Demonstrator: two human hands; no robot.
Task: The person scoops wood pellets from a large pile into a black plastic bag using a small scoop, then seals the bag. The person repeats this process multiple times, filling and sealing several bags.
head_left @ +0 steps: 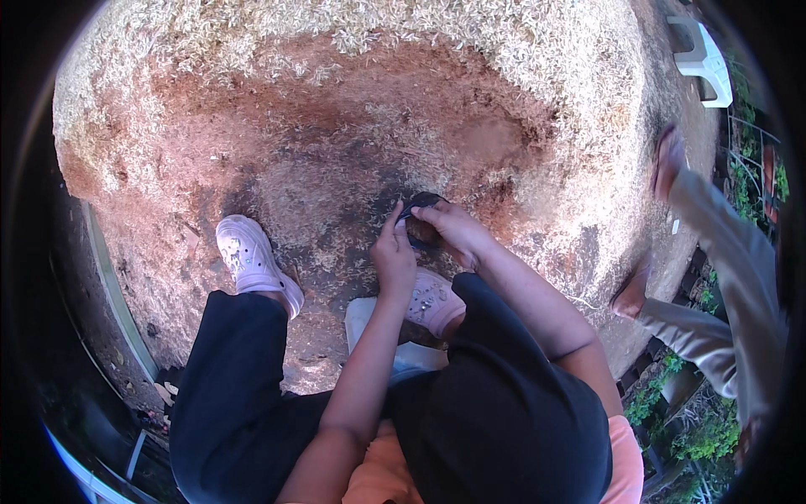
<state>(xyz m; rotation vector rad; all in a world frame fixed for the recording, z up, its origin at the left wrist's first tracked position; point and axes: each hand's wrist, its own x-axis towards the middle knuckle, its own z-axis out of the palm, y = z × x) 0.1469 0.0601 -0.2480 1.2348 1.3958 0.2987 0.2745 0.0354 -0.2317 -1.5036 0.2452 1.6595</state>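
Note:
In front of me, low over the ground, both my hands meet at a small black piece of thin material (426, 200), which looks like a plastic bag. My left hand (395, 254) pinches its left edge between thumb and fingers. From the right, my right hand (457, 231) grips the upper edge, thumb pointing toward the left fingertips. A dark loop of the material hangs below the fingers, and what it contains, if anything, I cannot make out. Just beneath my hands is my right foot in a pink clog (432, 301) with small charms.
My other pink clog (250, 256) rests on reddish soil strewn with pale husks (403, 25). A pale seat or box edge (361, 323) shows between my legs. At the right a barefoot person in grey trousers (722, 227) is striding. A white plastic stool (705, 63) stands far right.

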